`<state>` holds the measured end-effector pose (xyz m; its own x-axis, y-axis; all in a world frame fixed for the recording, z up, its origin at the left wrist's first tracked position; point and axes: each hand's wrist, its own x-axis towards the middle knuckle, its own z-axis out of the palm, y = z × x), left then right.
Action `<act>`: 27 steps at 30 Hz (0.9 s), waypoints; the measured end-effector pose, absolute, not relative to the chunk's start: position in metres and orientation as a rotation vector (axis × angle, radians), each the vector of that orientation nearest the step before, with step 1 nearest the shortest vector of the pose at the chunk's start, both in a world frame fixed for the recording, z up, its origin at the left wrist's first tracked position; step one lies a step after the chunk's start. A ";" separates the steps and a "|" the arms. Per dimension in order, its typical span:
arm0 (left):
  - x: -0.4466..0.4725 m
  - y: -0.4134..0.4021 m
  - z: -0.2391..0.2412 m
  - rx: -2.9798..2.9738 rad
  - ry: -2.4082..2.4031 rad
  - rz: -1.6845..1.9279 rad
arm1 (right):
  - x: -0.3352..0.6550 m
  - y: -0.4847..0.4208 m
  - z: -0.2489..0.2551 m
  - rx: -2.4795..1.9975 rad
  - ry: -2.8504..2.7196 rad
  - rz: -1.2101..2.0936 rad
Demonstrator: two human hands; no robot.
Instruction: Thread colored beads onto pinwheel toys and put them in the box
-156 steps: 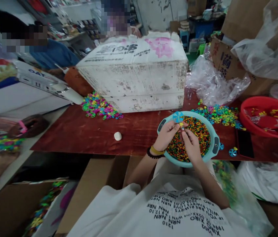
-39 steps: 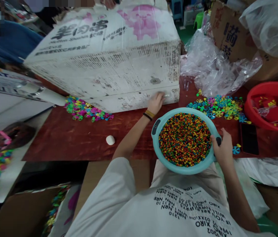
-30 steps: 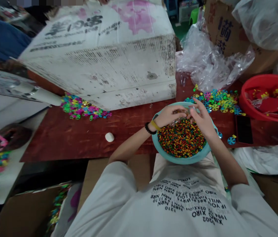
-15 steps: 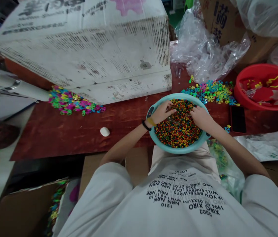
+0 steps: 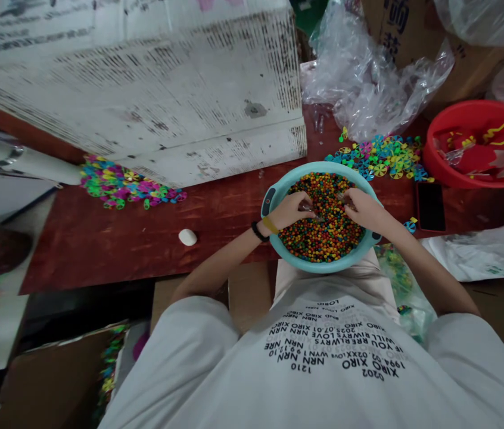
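Note:
A light-blue basin (image 5: 319, 268) rests at the table's front edge against my lap, filled with small multicoloured beads (image 5: 323, 244). My left hand (image 5: 291, 211), with a black band and a yellow band at the wrist, is over the basin's left side. Its fingers curl around a small clear plastic piece (image 5: 305, 206), whose shape is partly hidden. Over the right side of the beads, my right hand (image 5: 363, 210) is closed with fingertips bent inward. Something shiny seems to be at its fingertips, too small to make out.
A big white carton (image 5: 180, 119) stands behind left. Colourful plastic wheel pieces (image 5: 381, 158) lie behind the basin, with another pile (image 5: 122, 185) at left. A red basin (image 5: 439, 170), a phone (image 5: 431, 207), clear plastic bags (image 5: 359, 77) and a white pebble-like object (image 5: 187, 237) are around.
My left fingers have curled in around the clear piece, and the hand sits slightly lower in the basin. My right hand has turned a little, its fingertips bent inward. The view has shifted slightly.

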<state>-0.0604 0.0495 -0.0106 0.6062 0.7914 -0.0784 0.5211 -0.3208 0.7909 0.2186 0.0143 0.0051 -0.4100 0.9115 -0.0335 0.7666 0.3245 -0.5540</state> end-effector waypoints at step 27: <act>-0.026 0.022 -0.015 0.939 1.045 0.823 | 0.151 -0.001 -0.021 -1.447 -1.585 1.181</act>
